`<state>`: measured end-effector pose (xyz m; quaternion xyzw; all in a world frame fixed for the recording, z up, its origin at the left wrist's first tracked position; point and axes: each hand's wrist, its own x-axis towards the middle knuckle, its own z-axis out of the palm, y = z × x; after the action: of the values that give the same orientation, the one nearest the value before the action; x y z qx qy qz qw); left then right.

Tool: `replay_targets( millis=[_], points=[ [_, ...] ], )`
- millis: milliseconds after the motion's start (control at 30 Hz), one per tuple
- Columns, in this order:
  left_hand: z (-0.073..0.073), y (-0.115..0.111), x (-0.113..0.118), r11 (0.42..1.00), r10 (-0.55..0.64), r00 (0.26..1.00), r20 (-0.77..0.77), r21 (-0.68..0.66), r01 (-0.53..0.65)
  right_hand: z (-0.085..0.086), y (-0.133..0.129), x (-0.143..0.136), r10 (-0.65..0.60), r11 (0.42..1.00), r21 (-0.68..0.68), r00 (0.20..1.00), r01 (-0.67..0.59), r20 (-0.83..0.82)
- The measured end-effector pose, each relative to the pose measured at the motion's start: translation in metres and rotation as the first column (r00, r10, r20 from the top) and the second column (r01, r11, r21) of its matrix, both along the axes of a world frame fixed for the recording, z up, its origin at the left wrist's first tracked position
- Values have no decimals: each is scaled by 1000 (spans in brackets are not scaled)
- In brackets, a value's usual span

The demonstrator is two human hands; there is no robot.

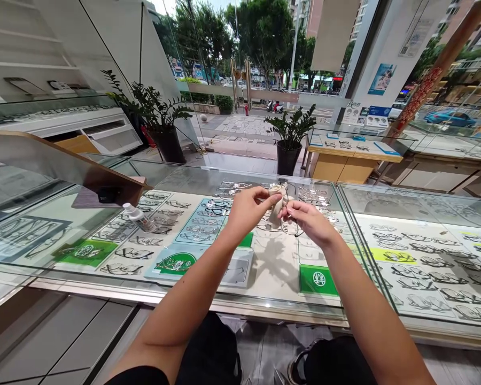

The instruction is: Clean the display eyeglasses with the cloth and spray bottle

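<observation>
My left hand (248, 207) pinches a beige cloth (277, 215) above the glass display counter. Close beside it, my right hand (309, 220) grips a pair of thin dark-framed eyeglasses (297, 231) with its fingertips. Part of the cloth is folded about the eyeglasses, and the fingers and cloth hide most of the lenses. One temple of the eyeglasses hangs down by my right hand. Both hands nearly meet, raised over the counter top.
A white-capped spray bottle (138, 217) stands on the glass at left. Rows of spectacle frames (200, 220) and green cards (319, 279) lie in the glass counter (272, 303). Potted plants (288, 155) and a wooden display table (336, 167) stand beyond.
</observation>
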<state>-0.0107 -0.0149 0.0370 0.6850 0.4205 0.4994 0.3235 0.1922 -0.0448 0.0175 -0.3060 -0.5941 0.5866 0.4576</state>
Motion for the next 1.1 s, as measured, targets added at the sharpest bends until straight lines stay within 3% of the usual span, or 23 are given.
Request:
replay_targets(
  millis=[133, 233, 367, 567, 933, 1100],
  points=[
    [-5, 5, 5, 945, -217, 938, 269, -181, 271, -4, 1, -4, -16, 1000, 10, 1000, 16, -3],
    [-11, 7, 11, 891, -249, 860, 446, -242, 383, -7, 1, -9, -30, 999, -23, 998, 29, -60],
    [-16, 9, 17, 898, -191, 776, 601, -213, 386, -8, 0, -14, -54, 996, -80, 991, 45, -121],
    [-13, 6, 23, 876, -234, 714, 660, -175, 449, -8, 1, -15, -66, 991, -124, 985, 47, -158],
    [-24, 8, 30, 862, -234, 754, 614, -227, 452, -16, 3, -19, -40, 992, -124, 985, 19, -167],
    [-29, 10, 34, 878, -233, 703, 672, -165, 449, -14, 5, -19, -102, 977, -204, 967, 53, -235]
  ],
)
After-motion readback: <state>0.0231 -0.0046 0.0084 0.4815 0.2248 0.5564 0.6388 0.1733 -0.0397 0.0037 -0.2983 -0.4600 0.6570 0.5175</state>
